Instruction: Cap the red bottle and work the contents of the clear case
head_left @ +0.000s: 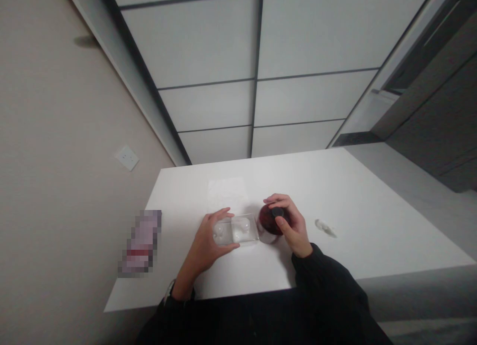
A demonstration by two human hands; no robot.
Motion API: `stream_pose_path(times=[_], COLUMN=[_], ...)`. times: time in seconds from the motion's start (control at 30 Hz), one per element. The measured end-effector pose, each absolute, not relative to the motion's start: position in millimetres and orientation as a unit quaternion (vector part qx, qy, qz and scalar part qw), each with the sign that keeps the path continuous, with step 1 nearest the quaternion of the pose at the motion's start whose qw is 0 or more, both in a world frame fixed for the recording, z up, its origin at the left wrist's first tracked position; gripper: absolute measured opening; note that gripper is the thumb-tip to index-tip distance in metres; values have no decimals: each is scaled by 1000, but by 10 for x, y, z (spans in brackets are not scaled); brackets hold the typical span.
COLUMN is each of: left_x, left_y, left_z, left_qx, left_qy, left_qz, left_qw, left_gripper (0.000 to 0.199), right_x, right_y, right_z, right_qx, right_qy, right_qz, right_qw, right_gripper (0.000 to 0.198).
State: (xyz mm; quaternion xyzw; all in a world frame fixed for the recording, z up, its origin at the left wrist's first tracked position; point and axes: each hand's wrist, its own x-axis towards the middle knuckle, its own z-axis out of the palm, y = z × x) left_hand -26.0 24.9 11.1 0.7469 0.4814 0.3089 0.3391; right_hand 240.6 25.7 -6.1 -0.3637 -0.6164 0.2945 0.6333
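My left hand [210, 238] curves around the left end of a clear rectangular box [254, 230], thumb on the near side and fingers on the far side. Inside the box, white and clear shapes show, too blurred to name. Just right of it stands a round jar [267, 237] with a see-through body and a dark red lid [269, 219]. A black knob [278, 212] sits in the middle of that lid. My right hand [292, 225] grips the lid from the right, with the thumb near the knob and fingers over the far edge.
Both objects rest on a white table [357, 201]. A crumpled clear wrapper [325, 228] lies to the right, and a thin clear sheet [226, 190] lies behind the box. At the left edge is a pixelated pinkish object [141, 243]. A wall with a socket [127, 158] borders the left.
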Motion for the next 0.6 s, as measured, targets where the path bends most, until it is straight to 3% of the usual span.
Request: stream_pose_path(times=[0.13,0.2,0.4,0.5,0.6], left_x=[-235,-233,-304,-369,-423], left_y=[273,284,213,100,5], left_z=[126,99,-71,-145,-190], left_qx=[748,747,750,744,729], left_qy=[479,478,456,447,457], left_qz=[305,308,390,420,421], left_qw=[343,343,278,266,288], left_gripper=[84,88,120,112,94], right_x=[2425,2445,2485,2457,2377], right_y=[248,235,-22,-355,-745], right_z=[-101,-137,-415,-586,-669], right_qx=[-354,-351,-431,-532,-595], right_qy=[-626,-631,-635,-588,-538], right_qz=[301,303,313,282,173], right_qw=[627,622,560,541,572], right_gripper=[32,42,108,108,79])
